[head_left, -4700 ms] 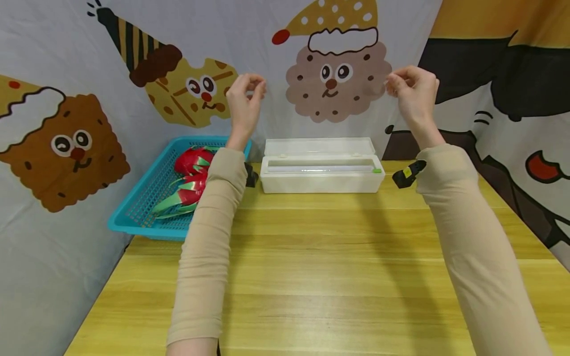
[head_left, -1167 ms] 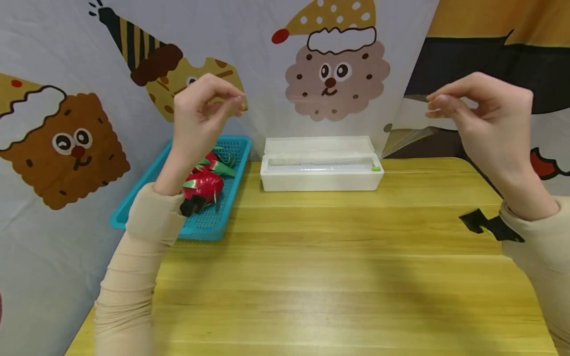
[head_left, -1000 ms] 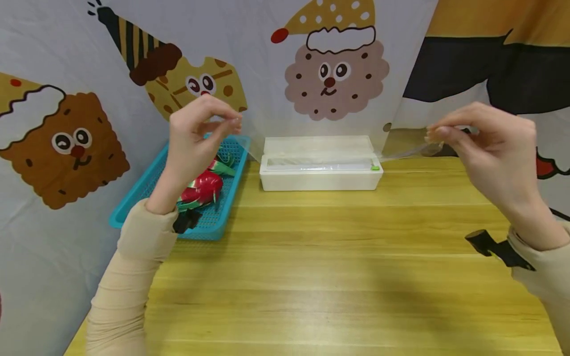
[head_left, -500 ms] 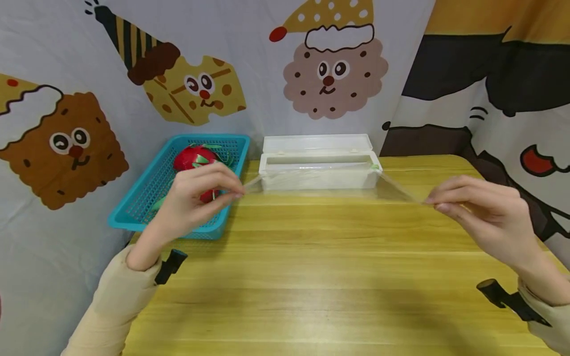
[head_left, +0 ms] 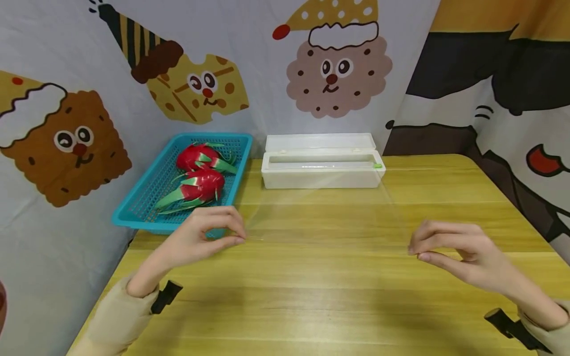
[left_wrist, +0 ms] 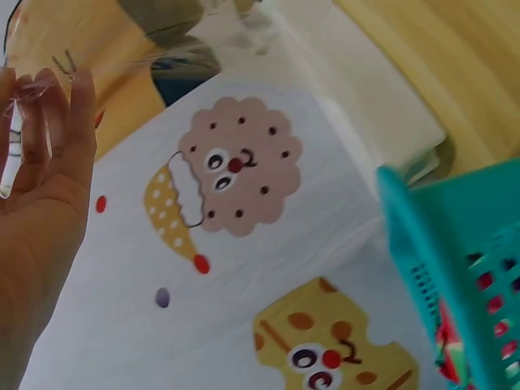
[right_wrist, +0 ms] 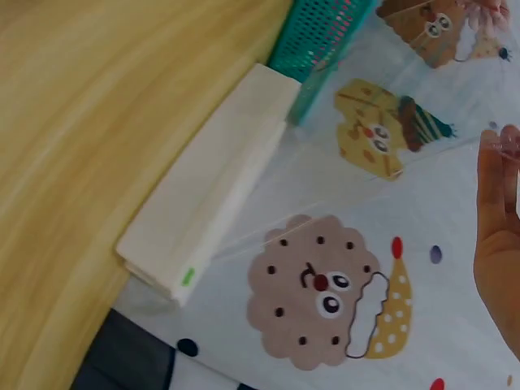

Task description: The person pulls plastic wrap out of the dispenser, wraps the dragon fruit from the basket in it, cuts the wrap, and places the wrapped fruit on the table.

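Note:
A sheet of clear cling film (head_left: 320, 212) runs from the white cling film dispenser (head_left: 322, 179) towards me, stretched over the wooden table (head_left: 311, 316). My left hand (head_left: 202, 237) pinches its near left corner between thumb and fingers, in front of the blue basket. The near right corner is pinched by my right hand (head_left: 458, 254), well apart from the left. In the left wrist view, creased film shows at the fingertips of the left hand (left_wrist: 49, 171). The right wrist view shows the film reaching from the dispenser (right_wrist: 215, 179) up to the right hand (right_wrist: 500, 219).
The blue basket (head_left: 118, 217) at the back left holds two red dragon fruits, one in front (head_left: 207, 183) and one behind (head_left: 193, 157). The dispenser's lid (head_left: 320, 142) stands raised at the back, against a cartoon-print cloth (head_left: 267, 89).
Both hands started high near the cloth, spread apart, then came down and towards me. The film now stretches low from the dispenser over the table. Dispenser and basket have stayed put.

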`<state>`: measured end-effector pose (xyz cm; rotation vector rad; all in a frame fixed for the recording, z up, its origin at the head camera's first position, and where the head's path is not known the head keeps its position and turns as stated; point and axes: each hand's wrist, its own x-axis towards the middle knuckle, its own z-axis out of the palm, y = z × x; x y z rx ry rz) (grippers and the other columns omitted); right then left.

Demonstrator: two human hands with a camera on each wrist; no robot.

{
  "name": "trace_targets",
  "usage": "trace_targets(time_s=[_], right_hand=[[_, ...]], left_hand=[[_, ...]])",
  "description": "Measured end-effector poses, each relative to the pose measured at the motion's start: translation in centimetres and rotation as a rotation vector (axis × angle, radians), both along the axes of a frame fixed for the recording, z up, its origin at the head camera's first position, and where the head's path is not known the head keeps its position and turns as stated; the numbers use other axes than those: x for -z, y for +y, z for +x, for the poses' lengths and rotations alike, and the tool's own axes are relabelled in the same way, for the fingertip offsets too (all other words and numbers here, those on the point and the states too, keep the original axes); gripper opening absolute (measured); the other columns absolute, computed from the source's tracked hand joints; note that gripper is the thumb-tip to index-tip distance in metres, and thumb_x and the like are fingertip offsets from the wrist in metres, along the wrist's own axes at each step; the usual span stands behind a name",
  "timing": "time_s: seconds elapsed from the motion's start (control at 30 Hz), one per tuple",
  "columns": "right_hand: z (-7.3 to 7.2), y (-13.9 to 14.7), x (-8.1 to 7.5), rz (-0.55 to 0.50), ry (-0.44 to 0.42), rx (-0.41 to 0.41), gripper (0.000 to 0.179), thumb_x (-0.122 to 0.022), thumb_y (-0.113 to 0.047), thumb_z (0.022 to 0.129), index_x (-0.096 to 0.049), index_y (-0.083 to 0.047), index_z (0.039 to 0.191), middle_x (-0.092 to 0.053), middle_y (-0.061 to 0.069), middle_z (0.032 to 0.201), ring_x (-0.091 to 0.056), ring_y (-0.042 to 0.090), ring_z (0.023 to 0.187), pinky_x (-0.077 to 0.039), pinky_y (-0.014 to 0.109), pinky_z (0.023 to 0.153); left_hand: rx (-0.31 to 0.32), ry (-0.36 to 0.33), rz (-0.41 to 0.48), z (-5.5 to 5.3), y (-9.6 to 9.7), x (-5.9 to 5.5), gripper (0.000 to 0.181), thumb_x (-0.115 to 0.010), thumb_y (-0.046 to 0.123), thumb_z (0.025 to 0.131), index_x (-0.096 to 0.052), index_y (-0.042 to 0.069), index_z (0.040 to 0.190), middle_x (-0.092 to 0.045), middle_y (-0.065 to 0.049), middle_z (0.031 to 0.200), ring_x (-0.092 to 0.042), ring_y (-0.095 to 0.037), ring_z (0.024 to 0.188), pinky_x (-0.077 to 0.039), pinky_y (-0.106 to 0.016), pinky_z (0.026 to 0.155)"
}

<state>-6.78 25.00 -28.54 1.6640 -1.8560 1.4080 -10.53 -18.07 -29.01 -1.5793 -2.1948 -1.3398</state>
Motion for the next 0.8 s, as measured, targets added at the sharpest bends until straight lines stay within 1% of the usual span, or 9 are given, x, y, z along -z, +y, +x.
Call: trace_targets(time_s=[0.13, 0.23, 0.3, 0.37, 0.43, 0.47, 0.6, 0.67, 0.8], right_hand=[[0.1, 0.4, 0.9, 0.049, -0.041, -0.047, 0.014, -0.058, 0.005, 0.090, -0.068, 0.003, 0.099, -0.064, 0.008, 0.097, -0.058, 0.013, 0.091, -0.047, 0.019, 0.075], [0.2, 0.9, 1.8, 0.101, -0.092, -0.061, 0.022, -0.059, 0.011, 0.086, -0.067, 0.000, 0.103, -0.063, 0.006, 0.097, -0.057, 0.012, 0.088, -0.047, 0.021, 0.072], [0.3, 1.4, 2.8, 0.135, -0.125, -0.064, 0.029, -0.059, 0.015, 0.083, -0.067, -0.003, 0.104, -0.063, 0.005, 0.096, -0.056, 0.012, 0.086, -0.047, 0.022, 0.070], [0.3, 2.0, 4.0, 0.161, -0.154, -0.062, 0.037, -0.060, 0.020, 0.078, -0.067, -0.005, 0.105, -0.063, 0.005, 0.096, -0.056, 0.011, 0.085, -0.046, 0.022, 0.069], [0.3, 2.5, 5.0, 0.174, -0.172, -0.062, 0.042, -0.060, 0.023, 0.074, -0.067, -0.006, 0.105, -0.062, 0.004, 0.095, -0.056, 0.010, 0.084, -0.046, 0.022, 0.068], [0.2, 2.6, 5.5, 0.173, -0.179, -0.068, 0.044, -0.060, 0.023, 0.073, -0.067, -0.005, 0.105, -0.062, 0.004, 0.094, -0.056, 0.010, 0.083, -0.046, 0.022, 0.067], [0.2, 2.9, 7.0, 0.178, -0.199, -0.064, 0.047, -0.061, 0.025, 0.070, -0.068, -0.006, 0.105, -0.063, 0.004, 0.093, -0.057, 0.009, 0.082, -0.046, 0.023, 0.066], [0.2, 3.1, 7.8, 0.184, -0.216, -0.058, 0.049, -0.061, 0.026, 0.069, -0.068, -0.007, 0.104, -0.064, 0.004, 0.093, -0.058, 0.009, 0.081, -0.047, 0.023, 0.066], [0.2, 3.4, 9.4, 0.209, -0.243, -0.031, 0.052, -0.062, 0.027, 0.066, -0.069, -0.009, 0.103, -0.066, 0.003, 0.093, -0.060, 0.010, 0.081, -0.049, 0.022, 0.069]], left_hand=[[0.044, -0.039, -0.036, 0.3, 0.2, 1.3, 0.023, -0.067, -0.007, 0.082, -0.068, 0.014, 0.092, -0.066, -0.003, 0.088, -0.061, -0.008, 0.083, -0.054, -0.023, 0.072], [0.070, -0.076, -0.078, 0.5, 0.5, 2.2, 0.019, -0.067, -0.004, 0.083, -0.068, 0.013, 0.092, -0.067, -0.003, 0.086, -0.062, -0.007, 0.080, -0.054, -0.023, 0.071], [0.075, -0.122, -0.110, 0.7, 0.8, 2.9, 0.015, -0.067, -0.001, 0.084, -0.069, 0.012, 0.091, -0.068, -0.004, 0.086, -0.064, -0.007, 0.079, -0.056, -0.023, 0.071], [0.074, -0.173, -0.133, 0.9, 1.0, 3.6, 0.011, -0.066, 0.001, 0.086, -0.069, 0.011, 0.091, -0.068, -0.004, 0.085, -0.064, -0.007, 0.079, -0.057, -0.024, 0.071], [0.070, -0.221, -0.135, 1.0, 1.1, 4.5, 0.010, -0.066, 0.001, 0.086, -0.069, 0.010, 0.090, -0.068, -0.004, 0.085, -0.064, -0.007, 0.079, -0.058, -0.025, 0.070], [0.066, -0.249, -0.136, 1.1, 1.2, 5.0, 0.011, -0.065, 0.000, 0.086, -0.069, 0.009, 0.090, -0.068, -0.005, 0.086, -0.064, -0.005, 0.080, -0.058, -0.025, 0.071], [0.061, -0.314, -0.139, 1.3, 1.4, 6.7, 0.009, -0.064, 0.000, 0.087, -0.069, 0.008, 0.091, -0.068, -0.008, 0.086, -0.062, -0.001, 0.083, -0.059, -0.026, 0.073], [0.061, -0.341, -0.159, 1.4, 1.4, 7.4, 0.007, -0.064, 0.003, 0.088, -0.069, 0.007, 0.092, -0.068, -0.008, 0.087, -0.062, 0.000, 0.084, -0.059, -0.026, 0.074], [0.038, -0.400, -0.199, 1.5, 1.5, 8.2, 0.007, -0.063, 0.010, 0.090, -0.068, 0.006, 0.092, -0.068, -0.009, 0.089, -0.063, 0.000, 0.085, -0.058, -0.025, 0.077]])
